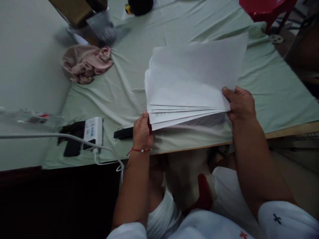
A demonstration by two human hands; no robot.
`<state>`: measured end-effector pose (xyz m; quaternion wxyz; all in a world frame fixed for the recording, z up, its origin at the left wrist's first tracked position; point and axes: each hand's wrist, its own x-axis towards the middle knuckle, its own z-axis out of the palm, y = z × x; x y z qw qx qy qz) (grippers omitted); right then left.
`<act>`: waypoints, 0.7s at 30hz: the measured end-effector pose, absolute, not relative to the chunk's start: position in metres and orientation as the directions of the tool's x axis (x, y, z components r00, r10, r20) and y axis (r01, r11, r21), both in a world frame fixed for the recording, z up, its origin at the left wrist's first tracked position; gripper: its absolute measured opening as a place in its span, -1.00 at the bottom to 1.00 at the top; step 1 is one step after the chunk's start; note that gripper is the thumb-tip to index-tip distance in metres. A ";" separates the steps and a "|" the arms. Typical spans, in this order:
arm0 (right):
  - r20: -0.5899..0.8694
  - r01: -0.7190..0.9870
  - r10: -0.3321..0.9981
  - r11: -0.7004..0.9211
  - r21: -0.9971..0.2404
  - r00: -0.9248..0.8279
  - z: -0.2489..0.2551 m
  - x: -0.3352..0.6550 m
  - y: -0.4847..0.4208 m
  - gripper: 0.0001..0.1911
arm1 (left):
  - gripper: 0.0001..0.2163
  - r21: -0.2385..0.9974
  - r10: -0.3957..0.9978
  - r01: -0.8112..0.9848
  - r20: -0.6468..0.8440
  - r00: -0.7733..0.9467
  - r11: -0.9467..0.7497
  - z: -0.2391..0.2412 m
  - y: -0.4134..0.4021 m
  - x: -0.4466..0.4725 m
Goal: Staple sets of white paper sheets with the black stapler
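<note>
Stack of white paper (pixel 191 83) is what I have in both hands, held just above the near edge of the table (pixel 286 134), with the sheets fanned apart along their near side so several edges show one under another. My left hand (pixel 142 131) is closed on the stack's near left corner, fingers curled round the edge, though I cannot tell how many sheets they take in. My right hand (pixel 240 104) pinches the near right corner, with the thumb flat on the top sheet and the other fingers hidden beneath the paper. A red thread bracelet (pixel 138 150) sits on my left wrist. The table is covered by a pale green cloth (pixel 129 83), creased under the paper. Just left of my left hand lies a slim black object (pixel 123 132); I cannot make out what it is. Further left are a white charger (pixel 93 130) with a white cable (pixel 50 136) running from it, and a black phone (pixel 73 141) beside it. A crumpled pink cloth (pixel 86 63) lies well apart towards the far left, and a red chair (pixel 266 8) stands beyond the table's far right.
</note>
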<state>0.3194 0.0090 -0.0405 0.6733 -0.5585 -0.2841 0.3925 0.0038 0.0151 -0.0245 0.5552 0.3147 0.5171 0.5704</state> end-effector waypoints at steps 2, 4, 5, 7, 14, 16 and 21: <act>-0.075 -0.211 0.855 0.041 -0.977 0.512 -0.040 0.320 0.008 -0.60 | -0.58 0.913 0.959 -0.385 -0.217 -0.180 0.135 -0.028 0.018 0.001; -0.089 -0.215 0.864 0.023 -0.976 0.496 -0.039 0.320 0.007 -0.60 | -0.52 0.893 0.964 -0.421 -0.232 -0.127 0.159 -0.032 0.019 -0.002; -0.095 -0.219 0.870 0.015 -0.976 0.484 -0.038 0.319 0.006 -0.59 | -0.50 0.889 0.967 -0.424 -0.236 -0.099 0.174 -0.033 0.020 -0.004; -0.104 -0.223 0.885 0.000 -0.975 0.455 -0.037 0.319 0.006 -0.59 | -0.51 0.893 0.970 -0.410 -0.233 -0.066 0.187 -0.035 0.019 -0.006; -0.145 -0.186 0.914 -0.078 -0.979 0.378 -0.039 0.319 0.005 -0.67 | -0.49 0.935 0.962 -0.280 -0.254 -0.096 0.218 -0.036 0.016 -0.010; -0.154 -0.160 0.923 -0.103 -0.982 0.353 -0.041 0.321 0.005 -0.68 | -0.46 0.940 0.963 -0.257 -0.253 -0.092 0.223 -0.036 0.017 -0.011; -0.131 -0.127 0.949 -0.098 -0.987 0.285 -0.043 0.331 0.003 -0.72 | -0.48 0.968 0.985 -0.209 -0.155 -0.075 0.137 -0.036 0.018 -0.015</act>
